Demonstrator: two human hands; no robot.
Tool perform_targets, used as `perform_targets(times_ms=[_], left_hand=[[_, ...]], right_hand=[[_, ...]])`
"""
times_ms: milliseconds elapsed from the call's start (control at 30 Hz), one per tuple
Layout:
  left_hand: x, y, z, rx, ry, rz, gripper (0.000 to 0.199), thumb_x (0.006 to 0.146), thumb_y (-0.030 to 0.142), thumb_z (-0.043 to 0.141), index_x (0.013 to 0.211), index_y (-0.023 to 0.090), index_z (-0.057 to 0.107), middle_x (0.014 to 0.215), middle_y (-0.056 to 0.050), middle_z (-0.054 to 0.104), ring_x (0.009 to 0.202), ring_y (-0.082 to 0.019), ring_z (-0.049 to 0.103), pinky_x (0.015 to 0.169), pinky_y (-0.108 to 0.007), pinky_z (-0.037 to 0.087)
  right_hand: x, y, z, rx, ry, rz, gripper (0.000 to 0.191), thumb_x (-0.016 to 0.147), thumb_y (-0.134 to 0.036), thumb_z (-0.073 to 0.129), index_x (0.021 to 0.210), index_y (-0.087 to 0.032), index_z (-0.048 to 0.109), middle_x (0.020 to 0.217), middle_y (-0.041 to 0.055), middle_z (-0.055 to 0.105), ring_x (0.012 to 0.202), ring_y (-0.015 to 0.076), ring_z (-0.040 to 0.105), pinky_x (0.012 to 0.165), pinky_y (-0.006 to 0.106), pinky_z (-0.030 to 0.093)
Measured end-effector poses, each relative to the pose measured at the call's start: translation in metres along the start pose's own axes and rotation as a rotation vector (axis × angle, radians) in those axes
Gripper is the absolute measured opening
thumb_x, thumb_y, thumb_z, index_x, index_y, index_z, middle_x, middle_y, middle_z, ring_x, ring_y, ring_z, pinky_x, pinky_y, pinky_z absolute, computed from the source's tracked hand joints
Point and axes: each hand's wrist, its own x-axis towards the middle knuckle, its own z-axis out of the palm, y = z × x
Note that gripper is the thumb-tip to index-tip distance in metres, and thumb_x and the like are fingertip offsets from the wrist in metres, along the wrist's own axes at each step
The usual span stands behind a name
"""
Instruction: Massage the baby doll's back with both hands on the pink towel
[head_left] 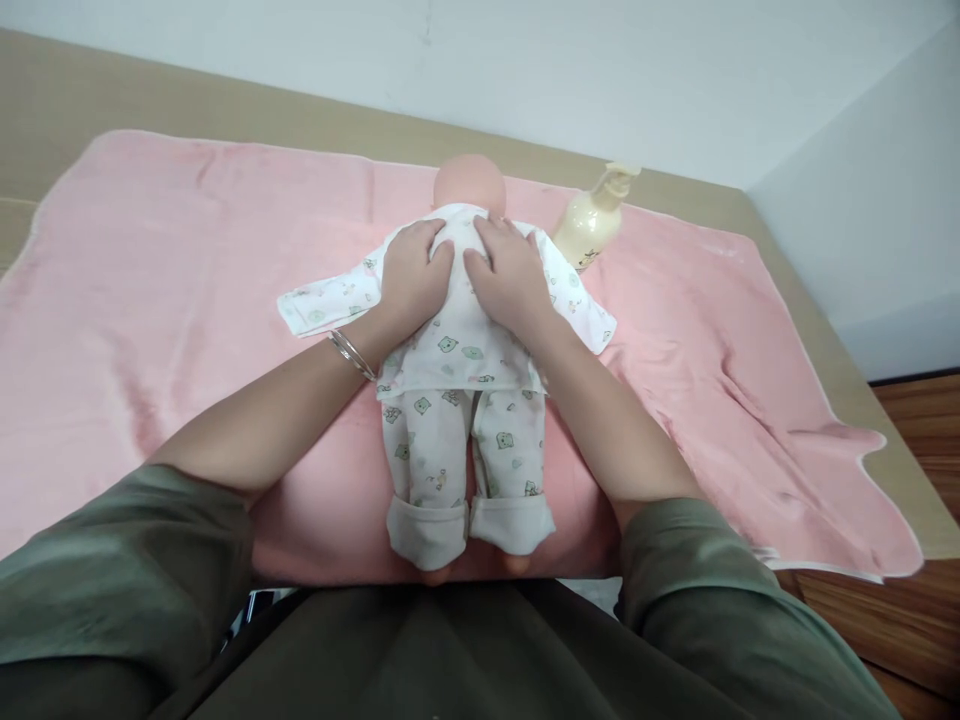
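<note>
A baby doll (pixel 469 184) lies on a pink blanket, its bald head away from me and its feet toward me. It wears a white printed top (pixel 469 350) and matching trousers (pixel 435 450) with turned-up cuffs. My left hand (pixel 416 270) rests on the left side of the doll's upper body, fingers spread over the cloth. On the other side, my right hand (pixel 511 272) lies with fingers apart, thumb toward the middle. Both hands press flat on the top and hold nothing.
The pink blanket (pixel 225 230) covers much of a light wooden table (pixel 315 115). A cream pump bottle (pixel 590 222) stands beyond the doll's right-hand sleeve. A white wall rises behind the table, and brown wooden furniture (pixel 885 620) shows at lower right.
</note>
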Motion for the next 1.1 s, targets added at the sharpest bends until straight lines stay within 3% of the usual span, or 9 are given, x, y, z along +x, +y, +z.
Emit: perform_targets(times_ms=[167, 367, 533, 633, 767, 967, 1100], left_hand=[[-0.001, 0.004, -0.001, 0.014, 0.017, -0.005, 0.045, 0.091, 0.03, 0.049, 0.128, 0.017, 0.071, 0.14, -0.014, 0.071, 0.135, -0.034, 0.063, 0.125, -0.049, 0.046], [-0.002, 0.006, -0.003, 0.003, 0.012, -0.008, 0.042, 0.091, 0.027, 0.05, 0.125, 0.019, 0.072, 0.138, -0.012, 0.073, 0.135, -0.033, 0.064, 0.125, -0.048, 0.047], [-0.002, 0.005, -0.002, -0.017, 0.005, 0.0, 0.042, 0.09, 0.027, 0.048, 0.124, 0.018, 0.07, 0.137, -0.013, 0.072, 0.136, -0.035, 0.062, 0.126, -0.053, 0.044], [-0.002, 0.004, -0.001, -0.03, 0.01, -0.009, 0.039, 0.09, 0.027, 0.048, 0.122, 0.019, 0.07, 0.137, -0.013, 0.072, 0.139, -0.035, 0.06, 0.128, -0.051, 0.042], [-0.003, 0.002, -0.001, -0.042, 0.028, -0.007, 0.035, 0.091, 0.028, 0.05, 0.119, 0.022, 0.071, 0.134, -0.01, 0.074, 0.138, -0.032, 0.061, 0.128, -0.046, 0.043], [-0.002, 0.004, -0.001, 0.002, 0.016, -0.023, 0.044, 0.091, 0.028, 0.049, 0.128, 0.015, 0.071, 0.139, -0.014, 0.071, 0.139, -0.033, 0.061, 0.127, -0.046, 0.043], [-0.001, 0.003, 0.0, 0.013, 0.026, -0.01, 0.045, 0.091, 0.027, 0.05, 0.129, 0.015, 0.072, 0.139, -0.014, 0.072, 0.137, -0.033, 0.062, 0.125, -0.048, 0.044]], right_hand=[[0.007, 0.014, -0.009, 0.057, 0.067, 0.038, 0.041, 0.104, -0.033, 0.042, 0.137, -0.017, 0.062, 0.157, 0.0128, 0.058, 0.157, 0.033, 0.043, 0.136, 0.064, 0.025], [-0.01, -0.015, -0.022, 0.027, 0.176, -0.024, 0.056, 0.102, -0.026, 0.043, 0.157, -0.019, 0.046, 0.175, 0.0098, 0.033, 0.167, 0.0274, 0.025, 0.142, 0.051, 0.018], [-0.01, -0.014, -0.002, -0.014, 0.069, -0.015, 0.058, 0.098, -0.025, 0.044, 0.154, -0.014, 0.048, 0.171, 0.0149, 0.04, 0.162, 0.0333, 0.034, 0.137, 0.062, 0.024], [-0.011, -0.011, -0.003, 0.056, 0.137, -0.053, 0.056, 0.098, -0.025, 0.04, 0.153, -0.018, 0.051, 0.168, 0.0104, 0.045, 0.16, 0.0294, 0.039, 0.137, 0.057, 0.03], [-0.014, -0.014, -0.012, 0.058, 0.224, -0.037, 0.056, 0.102, -0.025, 0.036, 0.157, -0.021, 0.046, 0.168, 0.008, 0.046, 0.164, 0.0248, 0.031, 0.139, 0.05, 0.03], [-0.005, -0.007, -0.003, -0.053, 0.028, -0.034, 0.056, 0.102, -0.039, 0.046, 0.153, -0.016, 0.05, 0.173, 0.0141, 0.036, 0.165, 0.0389, 0.024, 0.137, 0.067, 0.021], [-0.005, -0.003, -0.014, -0.01, 0.142, -0.051, 0.057, 0.104, -0.041, 0.042, 0.158, -0.022, 0.044, 0.175, 0.0082, 0.034, 0.168, 0.0339, 0.018, 0.14, 0.061, 0.02]])
